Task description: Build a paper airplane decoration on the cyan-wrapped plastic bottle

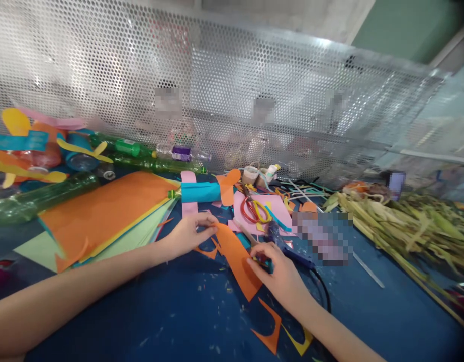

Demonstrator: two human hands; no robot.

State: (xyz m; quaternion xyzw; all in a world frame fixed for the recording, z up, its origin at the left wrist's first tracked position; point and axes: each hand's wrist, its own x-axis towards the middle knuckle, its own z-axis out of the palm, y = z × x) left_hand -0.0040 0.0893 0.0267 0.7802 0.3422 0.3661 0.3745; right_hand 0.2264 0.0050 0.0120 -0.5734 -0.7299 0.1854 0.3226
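Note:
Near the middle, my left hand (pixel 192 232) pinches the upper end of an orange paper strip (pixel 237 259) between thumb and fingers. The strip slants down toward me, rounded at the top and wider at its lower end. My right hand (pixel 279 269) is closed around a pair of scissors (pixel 247 235), its blades pointing up and left beside the strip; the fingers partly hide the handles. The right thumb rests close to the strip's right edge. Just beyond my hands lies a bottle wrapped in blue paper (pixel 199 192), with pink side pieces and an orange propeller shape (pixel 228 187).
Orange offcuts (pixel 271 327) and a yellow offcut (pixel 301 344) lie in front. Stacked coloured sheets (pixel 111 213) and green bottles (pixel 43 198) are left. Red-and-yellow scissors (pixel 256 210) lie on pink paper; a corded blue glue gun (pixel 297 257) and dry husks (pixel 393 226) are right.

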